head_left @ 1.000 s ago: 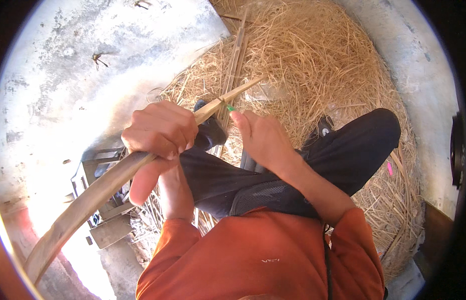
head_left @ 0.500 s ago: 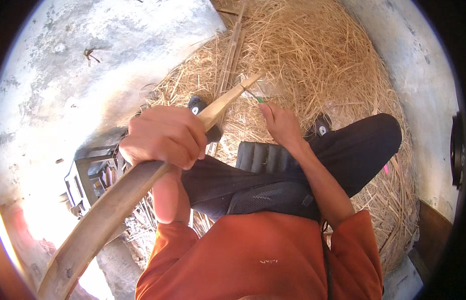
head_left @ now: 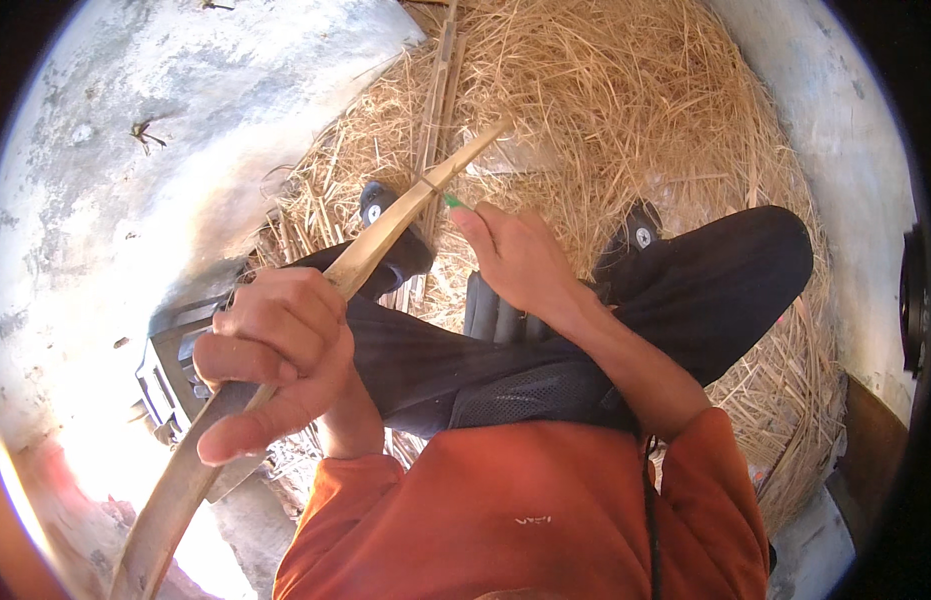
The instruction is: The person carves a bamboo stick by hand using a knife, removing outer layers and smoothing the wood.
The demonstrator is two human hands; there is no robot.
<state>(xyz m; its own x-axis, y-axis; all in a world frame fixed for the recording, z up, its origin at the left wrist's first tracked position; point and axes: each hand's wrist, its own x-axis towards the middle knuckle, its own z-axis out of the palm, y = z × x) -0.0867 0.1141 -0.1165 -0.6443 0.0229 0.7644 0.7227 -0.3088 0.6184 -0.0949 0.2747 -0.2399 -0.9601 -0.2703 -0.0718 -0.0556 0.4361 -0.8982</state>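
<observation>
My left hand (head_left: pixel 280 335) is wrapped around a long, slightly curved wooden stalk (head_left: pixel 385 235), its thumb sticking out toward me. The stalk runs from the lower left up to a pale, pared, tapering tip over the straw. Its lower part is browner and broader. Closed around the green handle of a small knife (head_left: pixel 452 201), my right hand (head_left: pixel 520 258) is just right of the stalk. The dark, thin blade lies across the stalk's pale part, below the tip. Most of the knife handle is hidden in my fingers.
Straw and shavings (head_left: pixel 605 110) cover the floor around my crossed legs (head_left: pixel 705 300). Thin wooden strips (head_left: pixel 437 95) lie ahead. A pale slab (head_left: pixel 235 110) stands at left, with a dark frame-like object (head_left: pixel 175 350) near my left arm. A curved wall (head_left: pixel 835 170) rises at right.
My left hand has shifted down and left along with the stalk, and its thumb now sticks out. My right hand has moved left and slightly down with the knife, the blade farther from the tip.
</observation>
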